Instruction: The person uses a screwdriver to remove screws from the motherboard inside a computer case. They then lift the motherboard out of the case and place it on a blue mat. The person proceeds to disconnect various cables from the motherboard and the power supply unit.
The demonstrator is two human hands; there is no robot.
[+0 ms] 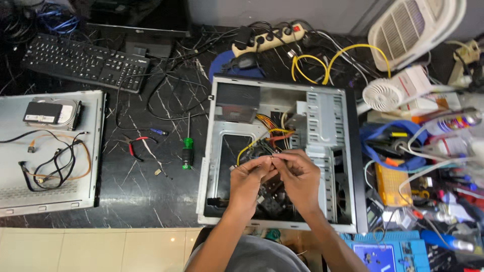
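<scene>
**Both hands in the open PC case, fiddling with a small connector**

So the open computer case (pixel 282 151) was lying flat on the dark marble-look worktop (pixel 146 191), toward the near edge and a bit right of the middle. Both hands were over its lower half. The left hand (pixel 248 177) and right hand (pixel 298 174) were touching at the fingertips, each with fingers pressed together in a pinch on a small connector (pixel 271 158) at the end of a thin wire. Couldn't make out what kind of plug it was, way too tiny. A yellow wire (pixel 250 144) curved up from that spot toward the orange and yellow cable bundle (pixel 269 126) deeper inside the case.

Just left of the case a green-handled screwdriver (pixel 187 151) lay pointing at the far edge, and further left sat red-handled pliers (pixel 135 147). At the left edge was the removed grey side panel (pixel 50 196) with a hard drive (pixel 53 113) on its far end and some loose black and orange cables (pixel 55 161) in the middle.

Along the far edge: a black keyboard (pixel 83 61) at the left, and a power strip (pixel 269 39) more to the middle, with yellow cables (pixel 333 63) looping off beside it. The right side was a total mess, small white fan (pixel 383 94), bigger white fan (pixel 411 30), spray can (pixel 454 121), a yellow box (pixel 393 184). A blue mat (pixel 383 249) sat at the near right corner.
</scene>
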